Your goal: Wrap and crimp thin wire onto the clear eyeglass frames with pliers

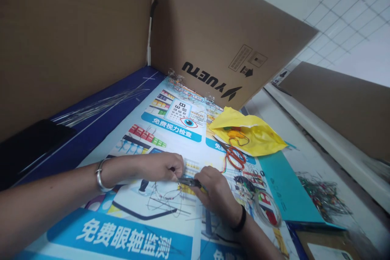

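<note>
My right hand point(213, 189) is wrapped round the handles of a pair of pliers point(189, 181), whose jaws point left. At the jaw tips my left hand point(164, 165) pinches a thin wire piece. Thin bent wire point(166, 199) hangs in loops below the left hand, over the printed sheet point(122, 237). Orange-handled scissors point(236, 157) lie to the right, partly against an open yellow bag point(268, 136) with orange thread at its mouth.
Cardboard panels point(195, 20) stand at the back and left. Long straight wires point(103, 105) lie on the blue surface at left. A clear round container point(268, 208) and a tangled wire heap point(323, 195) are on the right.
</note>
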`<state>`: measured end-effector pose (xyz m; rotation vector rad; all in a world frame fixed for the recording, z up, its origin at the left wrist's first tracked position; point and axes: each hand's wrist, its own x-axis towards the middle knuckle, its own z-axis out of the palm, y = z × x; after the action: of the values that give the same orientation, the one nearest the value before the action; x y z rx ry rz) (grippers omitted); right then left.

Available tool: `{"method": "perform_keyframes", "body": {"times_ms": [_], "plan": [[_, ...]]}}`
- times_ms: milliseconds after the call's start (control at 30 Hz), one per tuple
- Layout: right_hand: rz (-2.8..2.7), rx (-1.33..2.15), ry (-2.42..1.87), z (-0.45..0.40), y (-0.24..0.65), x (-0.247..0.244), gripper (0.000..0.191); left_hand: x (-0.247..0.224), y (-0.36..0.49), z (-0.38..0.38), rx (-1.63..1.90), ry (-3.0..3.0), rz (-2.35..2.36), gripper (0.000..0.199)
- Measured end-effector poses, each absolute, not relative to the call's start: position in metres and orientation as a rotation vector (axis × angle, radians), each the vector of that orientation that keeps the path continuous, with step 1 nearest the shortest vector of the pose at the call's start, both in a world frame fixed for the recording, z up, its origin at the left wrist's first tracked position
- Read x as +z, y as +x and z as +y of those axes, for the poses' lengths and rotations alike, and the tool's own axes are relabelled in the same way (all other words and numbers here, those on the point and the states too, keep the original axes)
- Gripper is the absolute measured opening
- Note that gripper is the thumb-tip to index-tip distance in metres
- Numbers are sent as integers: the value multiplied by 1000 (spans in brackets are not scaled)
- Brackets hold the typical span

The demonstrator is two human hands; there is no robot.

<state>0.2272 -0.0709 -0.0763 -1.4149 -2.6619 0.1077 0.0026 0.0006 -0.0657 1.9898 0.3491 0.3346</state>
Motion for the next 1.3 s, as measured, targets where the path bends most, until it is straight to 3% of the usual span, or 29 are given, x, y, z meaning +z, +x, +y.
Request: {"method": "perform_keyframes", "body": {"times_ms": [567,900,1300], "plan": [[-2768,-118,-1372,-71,226,-75,9,-67,4,0,341,1966,329,9],[-2608,376,-1695,-76,222,-60,16,-65,5,-2,420,2125,451,14],[-2640,462,-1615,-77,223,-53,14,-70,4,-1,377,2018,413,10]]}}
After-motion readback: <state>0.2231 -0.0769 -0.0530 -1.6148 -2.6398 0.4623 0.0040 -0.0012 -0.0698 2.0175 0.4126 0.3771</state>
